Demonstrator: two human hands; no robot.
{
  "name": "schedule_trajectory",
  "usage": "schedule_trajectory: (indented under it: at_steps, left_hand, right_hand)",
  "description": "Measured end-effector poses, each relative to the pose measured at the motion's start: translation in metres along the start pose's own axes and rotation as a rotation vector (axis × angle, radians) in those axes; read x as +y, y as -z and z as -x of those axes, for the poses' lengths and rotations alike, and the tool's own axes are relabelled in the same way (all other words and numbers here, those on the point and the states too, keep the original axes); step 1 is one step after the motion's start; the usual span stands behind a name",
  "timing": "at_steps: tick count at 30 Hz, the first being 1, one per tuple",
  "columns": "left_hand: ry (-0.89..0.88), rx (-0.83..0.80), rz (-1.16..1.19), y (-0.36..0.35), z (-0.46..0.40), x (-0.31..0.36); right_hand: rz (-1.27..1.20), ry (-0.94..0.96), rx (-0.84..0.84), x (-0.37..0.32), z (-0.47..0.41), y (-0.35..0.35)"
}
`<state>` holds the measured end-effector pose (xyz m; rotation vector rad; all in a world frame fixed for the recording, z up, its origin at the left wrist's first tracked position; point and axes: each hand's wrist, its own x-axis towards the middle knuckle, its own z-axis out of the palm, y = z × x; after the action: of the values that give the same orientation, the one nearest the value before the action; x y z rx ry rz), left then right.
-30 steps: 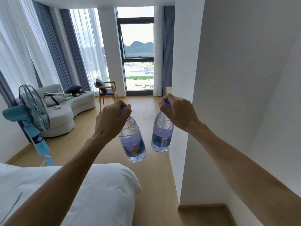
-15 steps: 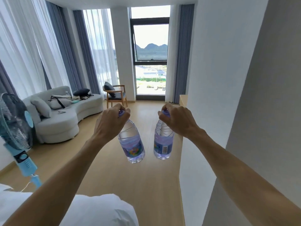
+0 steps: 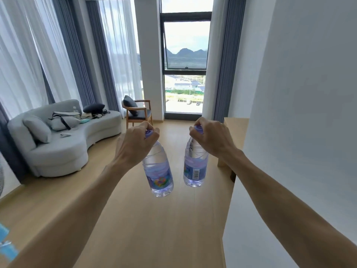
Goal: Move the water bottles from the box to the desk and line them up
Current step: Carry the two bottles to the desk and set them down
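Observation:
Two clear water bottles with purple caps and purple labels hang in the air in front of me. My left hand grips the left water bottle by its neck; it tilts slightly. My right hand holds the right water bottle by its cap, with the barcode facing me. A corner of the light wooden desk shows just right of my right hand, behind a white wall. No box is in view.
A white wall fills the right side. A grey sofa with cushions and bags stands at the left, a wooden armchair by the window. Wooden floor stretches ahead. A blue fan's base shows at the bottom left.
The view has moved forward through the room: the bed and most of the fan have dropped out of view, and the desk corner has appeared. Both hands keep holding their bottles.

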<state>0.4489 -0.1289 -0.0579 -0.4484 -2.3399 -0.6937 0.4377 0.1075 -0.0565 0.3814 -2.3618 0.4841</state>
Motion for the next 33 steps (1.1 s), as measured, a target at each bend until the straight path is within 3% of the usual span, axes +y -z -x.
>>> schedule_trajectory:
  at_steps: [18, 33]
  left_hand:
    - [-0.067, -0.037, 0.030, -0.201, -0.292, -0.163]
    - [-0.079, -0.071, 0.067, -0.400, -0.526, -0.241]
  right_hand:
    - [0.015, -0.053, -0.022, 0.177, -0.250, -0.190]
    - [0.039, -0.111, -0.049, 0.373, -0.446, -0.322]
